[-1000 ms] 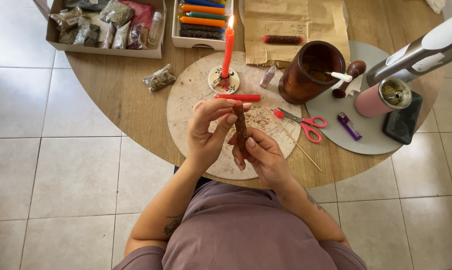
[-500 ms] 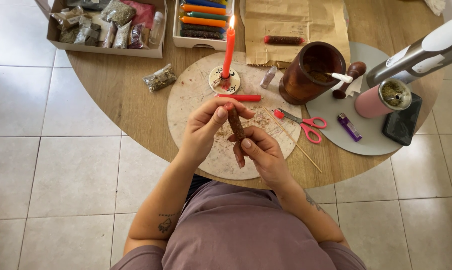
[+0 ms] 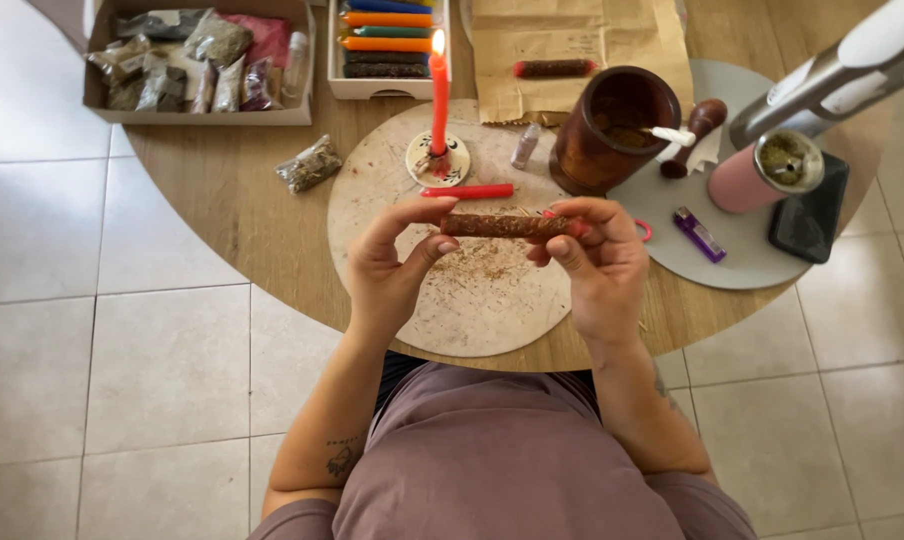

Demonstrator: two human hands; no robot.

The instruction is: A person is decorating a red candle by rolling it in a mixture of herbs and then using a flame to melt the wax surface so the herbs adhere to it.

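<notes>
I hold a brown, herb-coated candle stick level between both hands above a round pale board strewn with herb crumbs. My left hand pinches its left end between thumb and fingers. Its right end sits in the fingers of my right hand. Just beyond the stick, a plain red candle lies on the board. A lit red candle stands in a small holder at the board's far edge.
A brown mortar and pestle, a pink cup, a purple lighter and a dark phone sit to the right. Boxes of herb bags and coloured candles stand at the back. Another coated candle rests on brown paper.
The coated candle has turned from upright to level between my hands, and my hands have moved apart to its two ends.
</notes>
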